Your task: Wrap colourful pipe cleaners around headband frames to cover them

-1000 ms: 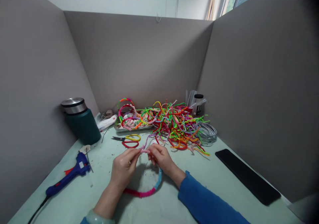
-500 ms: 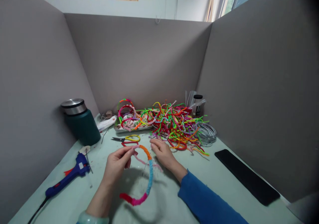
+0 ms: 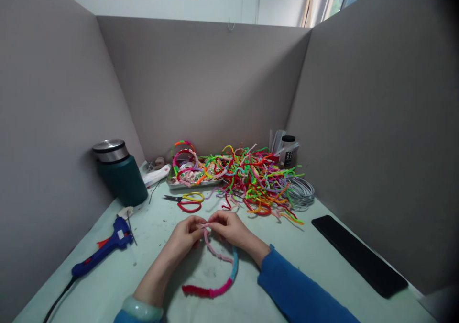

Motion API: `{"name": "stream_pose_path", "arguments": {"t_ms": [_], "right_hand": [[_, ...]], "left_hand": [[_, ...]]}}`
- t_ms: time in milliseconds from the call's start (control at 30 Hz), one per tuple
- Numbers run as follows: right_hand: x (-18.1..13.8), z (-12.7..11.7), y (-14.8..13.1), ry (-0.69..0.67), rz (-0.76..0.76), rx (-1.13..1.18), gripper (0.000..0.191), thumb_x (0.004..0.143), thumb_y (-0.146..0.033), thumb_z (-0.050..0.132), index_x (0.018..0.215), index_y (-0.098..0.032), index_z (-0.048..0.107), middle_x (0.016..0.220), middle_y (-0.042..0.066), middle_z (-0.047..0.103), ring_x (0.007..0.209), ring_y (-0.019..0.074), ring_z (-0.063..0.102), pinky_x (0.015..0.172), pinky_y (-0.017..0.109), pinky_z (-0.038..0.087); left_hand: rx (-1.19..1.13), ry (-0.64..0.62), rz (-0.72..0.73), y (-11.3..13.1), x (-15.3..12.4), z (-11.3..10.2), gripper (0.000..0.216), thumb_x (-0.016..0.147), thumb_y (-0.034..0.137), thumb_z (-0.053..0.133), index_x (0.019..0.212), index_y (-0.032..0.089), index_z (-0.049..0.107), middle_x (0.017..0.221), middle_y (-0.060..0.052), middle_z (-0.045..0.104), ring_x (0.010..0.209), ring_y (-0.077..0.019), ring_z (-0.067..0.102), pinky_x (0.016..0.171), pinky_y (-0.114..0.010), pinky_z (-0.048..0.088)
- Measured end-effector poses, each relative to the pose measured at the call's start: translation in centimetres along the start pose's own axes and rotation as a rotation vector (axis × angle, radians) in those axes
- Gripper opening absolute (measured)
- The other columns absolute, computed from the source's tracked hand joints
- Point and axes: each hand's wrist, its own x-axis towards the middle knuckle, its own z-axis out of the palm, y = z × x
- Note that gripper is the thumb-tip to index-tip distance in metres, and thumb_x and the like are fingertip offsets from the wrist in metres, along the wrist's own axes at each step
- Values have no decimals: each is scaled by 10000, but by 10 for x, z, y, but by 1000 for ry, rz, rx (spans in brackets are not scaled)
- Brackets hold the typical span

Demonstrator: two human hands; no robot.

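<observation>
My left hand (image 3: 187, 237) and my right hand (image 3: 229, 226) meet fingertip to fingertip above the middle of the table. Both pinch the pink end of a curved band wrapped in pipe cleaner. The band (image 3: 219, 290) hangs below in an open curve, showing blue, magenta and dark red stretches; its upper part is hidden behind my right hand. From between the fingers a loose pink pipe cleaner (image 3: 212, 249) dangles inside the curve. Just beyond my hands lie scissors (image 3: 190, 201) with one yellow and one red handle.
Behind lies a tangled pile of coloured pipe cleaners (image 3: 251, 179), beside a metal tray (image 3: 195, 185) with finished bands and a wire coil (image 3: 300, 194). At left are a glue gun (image 3: 103, 252) and a green flask (image 3: 124, 179); a black slab (image 3: 358, 256) lies right. Grey partitions surround the table.
My right hand has come left and closed at my left fingertips. The band has shifted right and its orange part is now out of sight. Loose pieces now show at the pile's front edge.
</observation>
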Motion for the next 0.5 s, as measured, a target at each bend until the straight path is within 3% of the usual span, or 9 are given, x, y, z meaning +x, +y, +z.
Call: {"name": "stream_pose_path", "arguments": {"t_ms": [200,333,500], "right_hand": [[1,1,-1,53,-120,-103,143,795,-203,549,847,-172,679,741,10,650,675,135,564,618,228,416],[0,2,1,50,-117,-122,159,800,-186,530,852,-175,680,753,9,653,692,139,570,632,228,416],[1,3,4,47,-108,-137,137,792,-186,537,809,-170,672,723,0,637,679,134,558,634,224,412]], "left_hand": [[52,0,126,-13,7,-2,332,680,342,631,919,167,479,664,31,574,510,-87,505,480,-201,352],[285,64,272,-16,6,-4,252,734,264,563,961,179,495,717,5,626,668,-140,580,594,-234,400],[647,151,385,-7,-3,-1,194,763,205,502,955,221,526,747,13,643,626,-131,564,584,-224,367]]}}
